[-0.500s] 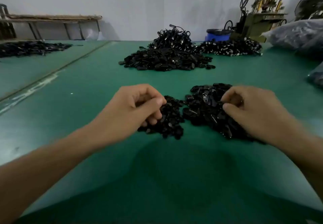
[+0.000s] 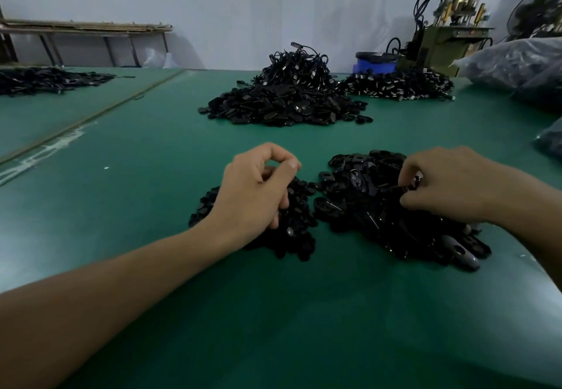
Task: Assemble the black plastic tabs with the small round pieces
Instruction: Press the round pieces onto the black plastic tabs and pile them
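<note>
Two small black heaps lie on the green table. My left hand (image 2: 255, 188) rests on the heap of small round pieces (image 2: 296, 236). Its thumb and forefinger are pinched tip to tip just above the heap, on a piece too small to make out. My right hand (image 2: 450, 185) sits on the heap of black plastic tabs (image 2: 359, 194), fingers curled, and pinches one tab (image 2: 406, 187) at the top of the heap. The two hands are about a hand's width apart.
Farther back lies a large heap of black tabs topped with looped cords (image 2: 289, 97), and another pile (image 2: 398, 86) sits behind it on the right. Plastic bags (image 2: 517, 63) line the right edge. A machine (image 2: 450, 33) and a blue tub (image 2: 375, 65) stand at the back.
My left hand has lifted its thumb and forefinger out of the round pieces into a pinch. My right hand has dug its fingers deeper into the tabs.
</note>
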